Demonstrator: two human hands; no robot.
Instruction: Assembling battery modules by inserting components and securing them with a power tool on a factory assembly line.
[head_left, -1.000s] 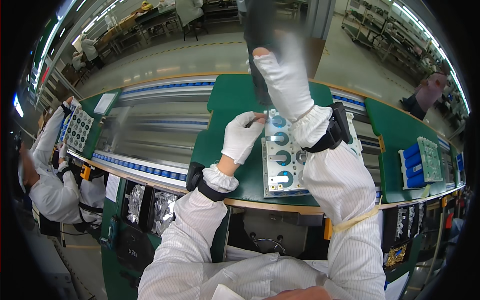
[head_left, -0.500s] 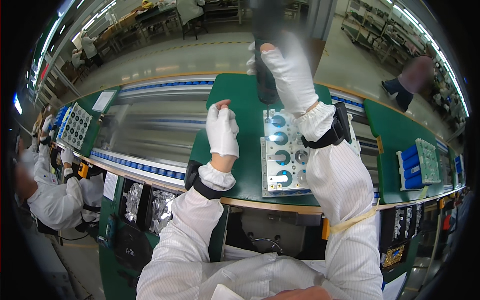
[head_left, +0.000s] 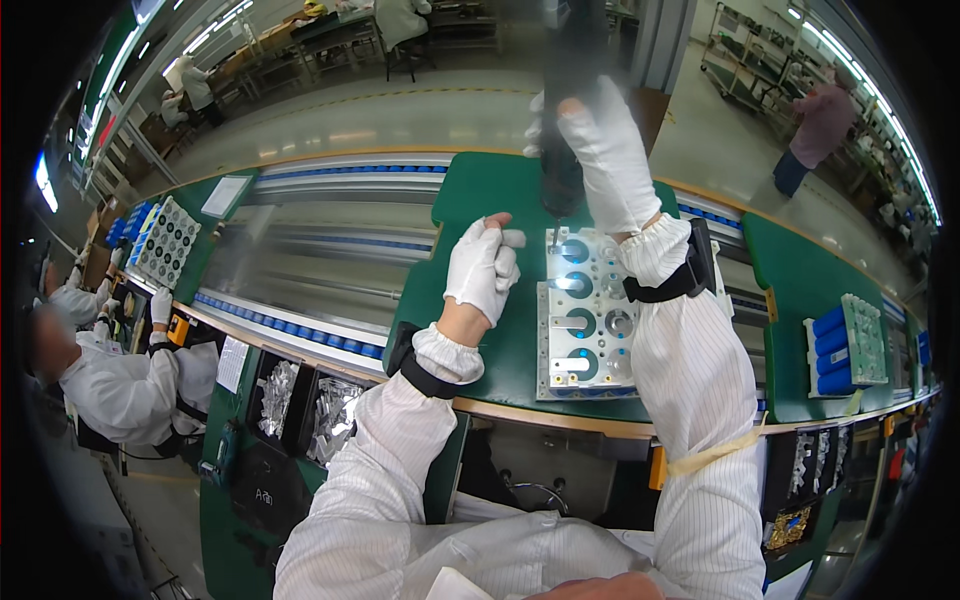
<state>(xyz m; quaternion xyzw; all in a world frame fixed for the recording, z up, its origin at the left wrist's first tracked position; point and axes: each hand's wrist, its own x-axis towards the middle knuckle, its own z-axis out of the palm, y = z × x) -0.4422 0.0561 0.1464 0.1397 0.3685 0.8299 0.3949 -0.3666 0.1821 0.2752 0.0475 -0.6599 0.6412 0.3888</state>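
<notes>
My right hand (head_left: 610,165), in a white fingerless-tipped glove, wraps round a dark upright power screwdriver (head_left: 562,180), blurred at its top. The screwdriver's bit points down at the far left corner of a battery module (head_left: 592,345), which has a white top plate with round holes, blue cells under it and metal strips across some holes. My left hand (head_left: 484,268), gloved too, hovers left of the module with its fingers curled in and apart from it. Whatever those fingers hold, if anything, is hidden.
A green board (head_left: 465,350) bears the module, with a roller conveyor (head_left: 330,270) to the left. Another battery module (head_left: 845,345) stands at the right. Black bins of metal strips (head_left: 330,410) sit at lower left. A co-worker (head_left: 135,390) works at far left beside another module (head_left: 168,240).
The whole view has shifted, with the module now further right in it. My left hand has come nearer to the module. My right hand keeps the screwdriver at the far left corner.
</notes>
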